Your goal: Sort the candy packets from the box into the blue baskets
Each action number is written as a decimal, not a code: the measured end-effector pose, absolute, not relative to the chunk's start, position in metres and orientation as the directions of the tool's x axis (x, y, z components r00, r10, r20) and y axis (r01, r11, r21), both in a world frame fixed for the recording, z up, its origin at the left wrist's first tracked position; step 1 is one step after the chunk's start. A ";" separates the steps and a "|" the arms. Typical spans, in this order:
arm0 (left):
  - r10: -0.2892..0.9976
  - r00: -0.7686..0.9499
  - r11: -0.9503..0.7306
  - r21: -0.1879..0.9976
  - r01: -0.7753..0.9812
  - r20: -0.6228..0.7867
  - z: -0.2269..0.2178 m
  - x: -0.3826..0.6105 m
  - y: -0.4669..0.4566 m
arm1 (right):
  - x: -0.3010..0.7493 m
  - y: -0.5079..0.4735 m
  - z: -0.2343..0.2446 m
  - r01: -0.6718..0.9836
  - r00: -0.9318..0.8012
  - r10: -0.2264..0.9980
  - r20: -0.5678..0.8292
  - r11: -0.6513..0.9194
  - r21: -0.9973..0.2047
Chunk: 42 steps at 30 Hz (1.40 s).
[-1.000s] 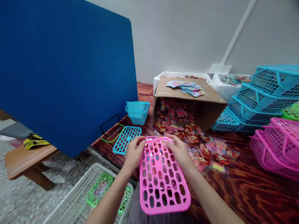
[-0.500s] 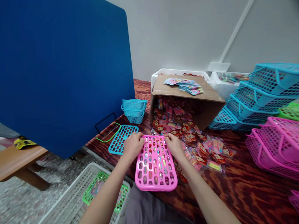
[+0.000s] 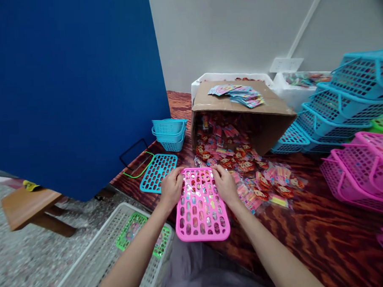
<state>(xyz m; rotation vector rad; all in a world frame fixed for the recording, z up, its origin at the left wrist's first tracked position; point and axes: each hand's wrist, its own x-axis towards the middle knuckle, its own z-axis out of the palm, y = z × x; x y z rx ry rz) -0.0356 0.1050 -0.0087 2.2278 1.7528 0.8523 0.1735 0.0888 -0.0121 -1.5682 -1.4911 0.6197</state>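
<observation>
1. the pink grid panel [image 3: 201, 210] lies flat at the near edge of the table [image 3: 309, 223], with shiny packets showing through its holes.
2. the left hand [image 3: 172, 190] and right hand [image 3: 225, 186] grasp its far corners, fingers curled over the rim.
3. judged from this, the panel is being set down or squared up.
4. a blue grid panel [image 3: 159, 172] lies just left, and spilled packets [image 3: 243, 166] from the tipped cardboard box [image 3: 240, 105] lie beyond.
5. any further move calls for an even two-handed grip that keeps the panel level.
</observation>
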 end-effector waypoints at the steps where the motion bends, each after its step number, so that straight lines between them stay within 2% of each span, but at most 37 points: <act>1: 0.929 0.157 -0.304 0.451 0.839 0.334 -0.006 -0.036 0.105 | 0.173 0.090 -0.012 0.543 0.153 0.964 0.217 0.101 -0.833; 4: 0.894 0.260 -0.391 0.353 0.850 0.364 0.007 -0.035 0.106 | 0.175 0.092 -0.005 0.644 0.104 0.917 0.385 0.232 -0.729; 7: 0.823 0.478 -0.553 0.240 0.797 0.307 0.024 -0.032 0.107 | 0.180 0.089 0.010 0.777 -0.114 0.819 0.562 0.426 -0.464; 9: 0.765 0.599 -0.641 0.187 0.745 0.235 0.032 -0.029 0.107 | 0.186 0.076 0.019 0.792 -0.307 0.777 0.550 0.529 -0.306; 12: 0.719 0.674 -0.694 0.138 0.706 0.167 0.035 -0.026 0.101 | 0.196 0.038 0.027 0.715 -0.522 0.712 0.470 0.666 -0.215; 17: 0.701 0.689 -0.712 0.131 0.689 0.183 0.028 -0.030 0.085 | 0.214 -0.023 0.029 0.640 -0.651 0.701 0.293 0.714 -0.285; 20: 0.715 0.666 -0.698 0.155 0.699 0.215 0.025 -0.033 0.081 | 0.221 -0.033 0.024 0.624 -0.632 0.718 0.291 0.695 -0.357; 22: 0.723 0.654 -0.689 0.178 0.702 0.223 0.025 -0.033 0.081 | 0.222 -0.035 0.015 0.627 -0.520 0.771 0.367 0.636 -0.449; 24: 0.736 0.639 -0.676 0.198 0.710 0.225 0.026 -0.031 0.080 | 0.222 -0.039 0.002 0.642 -0.308 0.842 0.443 0.527 -0.556; 26: 0.756 0.613 -0.654 0.207 0.728 0.230 0.027 -0.027 0.078 | 0.220 -0.048 -0.010 0.661 -0.139 0.877 0.461 0.429 -0.616; 28: 0.774 0.588 -0.631 0.206 0.748 0.235 0.029 -0.022 0.076 | 0.215 -0.057 -0.019 0.687 -0.110 0.885 0.453 0.397 -0.608; 35: 0.801 0.551 -0.594 0.197 0.780 0.235 0.033 -0.010 0.072 | 0.202 -0.066 -0.019 0.709 -0.173 0.858 0.484 0.449 -0.543; 40: 0.835 0.506 -0.544 0.191 0.817 0.215 0.031 -0.006 0.067 | 0.203 -0.063 -0.018 0.760 -0.282 0.840 0.464 0.491 -0.426; 42: 0.824 0.529 -0.560 0.144 0.816 0.204 0.030 -0.007 0.066 | 0.199 -0.061 -0.020 0.779 -0.315 0.840 0.442 0.495 -0.386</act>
